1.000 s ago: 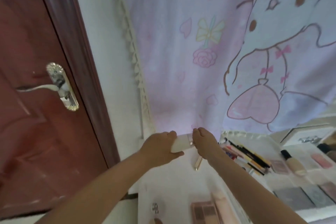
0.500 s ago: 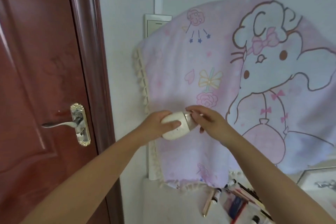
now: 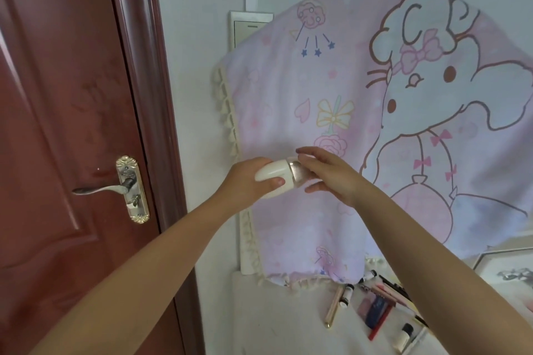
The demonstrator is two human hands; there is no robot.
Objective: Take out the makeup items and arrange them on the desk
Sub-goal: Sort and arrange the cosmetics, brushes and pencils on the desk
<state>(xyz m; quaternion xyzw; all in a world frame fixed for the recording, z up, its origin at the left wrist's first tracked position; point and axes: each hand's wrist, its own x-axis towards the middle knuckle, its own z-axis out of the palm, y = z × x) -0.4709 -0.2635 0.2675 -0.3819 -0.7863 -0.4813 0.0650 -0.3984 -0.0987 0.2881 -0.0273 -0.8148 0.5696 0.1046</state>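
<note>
A cream-white rounded bottle point(image 3: 274, 180) with a gold collar is raised in front of the pink cloth. My left hand point(image 3: 245, 186) grips its body, thumb across the front. My right hand point(image 3: 328, 174) holds the gold cap end, fingers and thumb curled around it. Down at the bottom right, several makeup items lie on the white desk point(image 3: 277, 314): a gold pen-like stick point(image 3: 334, 307), a small white tube with a black cap point(image 3: 347, 294), pencils point(image 3: 393, 288) and a small bottle point(image 3: 403, 337).
A pink cartoon-print cloth point(image 3: 375, 124) hangs over something against the wall behind the desk. A dark red door point(image 3: 57, 124) with a gold lever handle point(image 3: 115, 189) stands at the left. A framed box edge point(image 3: 507, 265) shows at the far right.
My view has tilted up from the desk toward the wall. Both hands lifted the cream bottle up off the desk area, and they keep holding it at both ends.
</note>
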